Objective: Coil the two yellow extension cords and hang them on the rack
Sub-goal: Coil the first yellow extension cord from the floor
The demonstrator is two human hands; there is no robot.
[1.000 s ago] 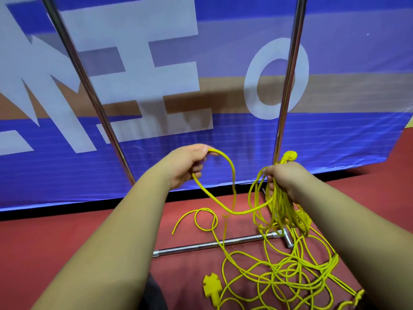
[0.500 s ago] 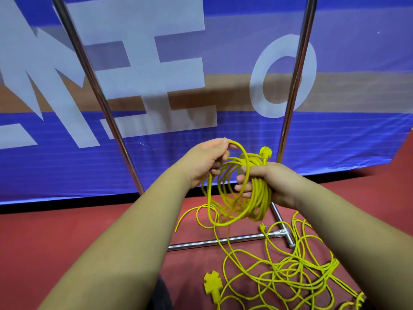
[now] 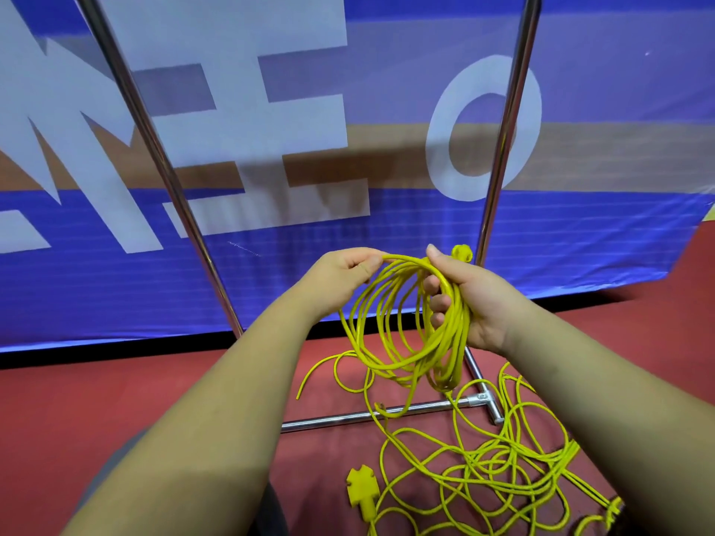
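A bundle of yellow cord loops hangs from my right hand, whose fingers curl round its top, with a yellow plug poking out above. My left hand pinches the top of the newest loop right beside it. More yellow cord lies tangled on the red floor below, with a yellow socket block at its near left end. The chrome rack stands just behind: a leaning left pole, a right pole and a floor bar.
A blue, white and tan banner hangs as a wall close behind the rack. Red floor spreads to the left of the cord. A T-joint links the floor bar to the rack's right foot.
My left hand swung a fresh loop rightward to the bundle in my right hand. The bundle rose from near the floor to between both hands, and the loop now lies on it.
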